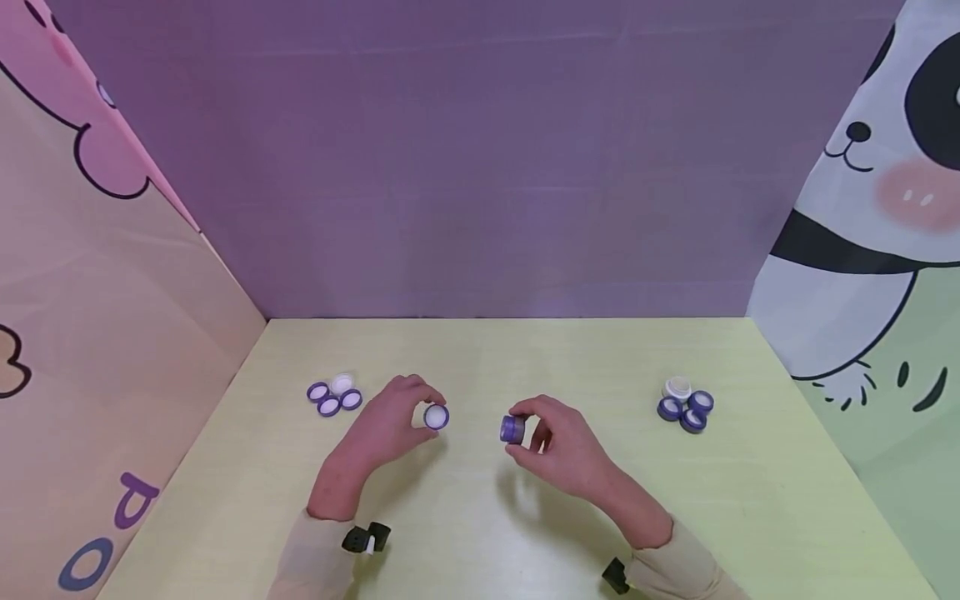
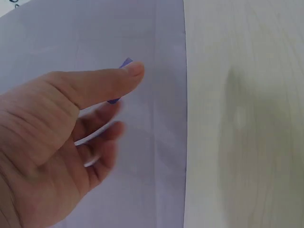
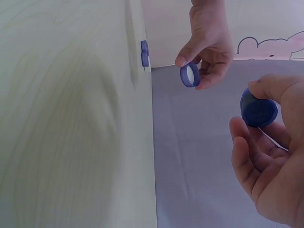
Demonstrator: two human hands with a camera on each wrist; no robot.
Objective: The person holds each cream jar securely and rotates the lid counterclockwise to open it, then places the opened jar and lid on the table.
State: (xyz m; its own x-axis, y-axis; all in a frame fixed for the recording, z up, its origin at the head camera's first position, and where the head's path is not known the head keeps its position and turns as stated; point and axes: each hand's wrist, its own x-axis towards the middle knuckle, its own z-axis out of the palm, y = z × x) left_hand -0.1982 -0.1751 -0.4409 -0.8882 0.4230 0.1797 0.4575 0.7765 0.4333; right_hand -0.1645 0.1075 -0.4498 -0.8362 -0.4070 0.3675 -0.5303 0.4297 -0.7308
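Between thumb and fingertips, my left hand [image 1: 390, 423] pinches a round blue-rimmed lid [image 1: 437, 417], its white inner face showing in the head view. The lid's edge [image 2: 127, 61] peeks out from behind the thumb in the left wrist view. My right hand [image 1: 567, 443] grips a small round purple jar [image 1: 513, 429] by its sides, and its dark blue end [image 3: 260, 113] shows in the right wrist view. Both hands are raised above the table, facing each other, with the lid and jar apart.
On the table [image 1: 480, 533], several blue-rimmed lids [image 1: 328, 406] and a white one [image 1: 342, 383] lie in a cluster at left. Several small purple jars [image 1: 693, 420] and a white one [image 1: 677, 387] stand together at right. A purple backdrop [image 1: 480, 167] closes off the back.
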